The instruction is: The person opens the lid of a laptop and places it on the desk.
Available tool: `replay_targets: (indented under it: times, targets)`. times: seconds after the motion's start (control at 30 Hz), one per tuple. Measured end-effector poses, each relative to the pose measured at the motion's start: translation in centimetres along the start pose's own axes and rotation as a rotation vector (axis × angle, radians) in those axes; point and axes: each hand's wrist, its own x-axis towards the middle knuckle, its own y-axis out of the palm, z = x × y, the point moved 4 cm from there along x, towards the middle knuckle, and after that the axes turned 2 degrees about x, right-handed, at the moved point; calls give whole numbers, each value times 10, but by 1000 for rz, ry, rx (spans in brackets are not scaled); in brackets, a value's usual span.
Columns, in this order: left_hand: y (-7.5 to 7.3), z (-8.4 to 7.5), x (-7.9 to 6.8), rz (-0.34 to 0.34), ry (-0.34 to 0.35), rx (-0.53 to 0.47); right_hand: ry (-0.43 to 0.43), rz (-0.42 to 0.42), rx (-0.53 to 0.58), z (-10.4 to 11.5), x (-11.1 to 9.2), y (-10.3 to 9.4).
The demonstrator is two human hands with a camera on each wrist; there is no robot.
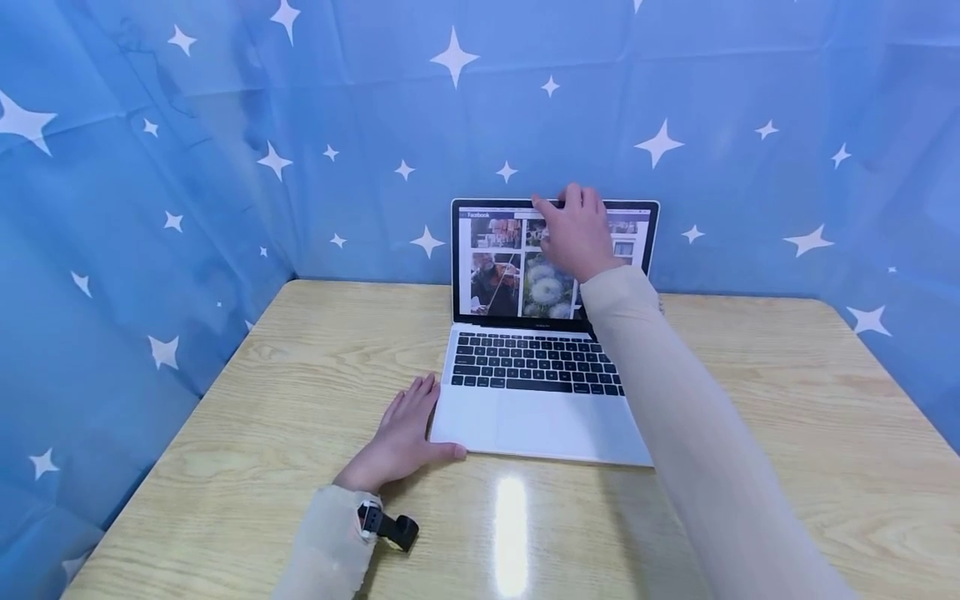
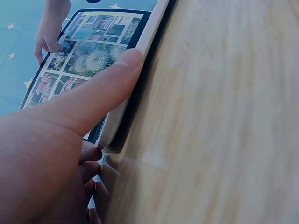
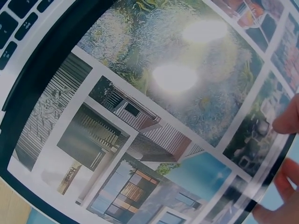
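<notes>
An opened laptop (image 1: pixel 540 421) sits on the wooden table, its lit screen (image 1: pixel 493 283) showing a page of photos. My right hand (image 1: pixel 577 233) pinches the top edge of that screen, thumb on the front and fingers over the edge. In the right wrist view, the fingertips (image 3: pixel 285 182) and thumb show at the screen's rim. My left hand (image 1: pixel 401 437) lies at the laptop's front left corner, thumb against the front edge and fingers stretched along the left side. The left wrist view shows the thumb (image 2: pixel 107 84) along the laptop's front edge; the other fingers are partly hidden.
Around the laptop spreads the light wooden table (image 1: pixel 247 450). A blue curtain (image 1: pixel 360 92) with white stars hangs behind it and along its left side. A black strap device (image 1: pixel 390 525) sits on the left wrist. The right sleeve (image 1: pixel 690 417) covers part of the keyboard.
</notes>
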Motion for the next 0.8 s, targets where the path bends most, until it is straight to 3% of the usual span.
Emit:
replay_targets:
  times: [0.53, 0.8]
  targets:
    - [3, -2, 3, 23, 39, 29, -109, 22, -88, -6, -21, -9]
    - [-5, 5, 4, 24, 22, -5, -192, 59, 13, -3, -41, -20]
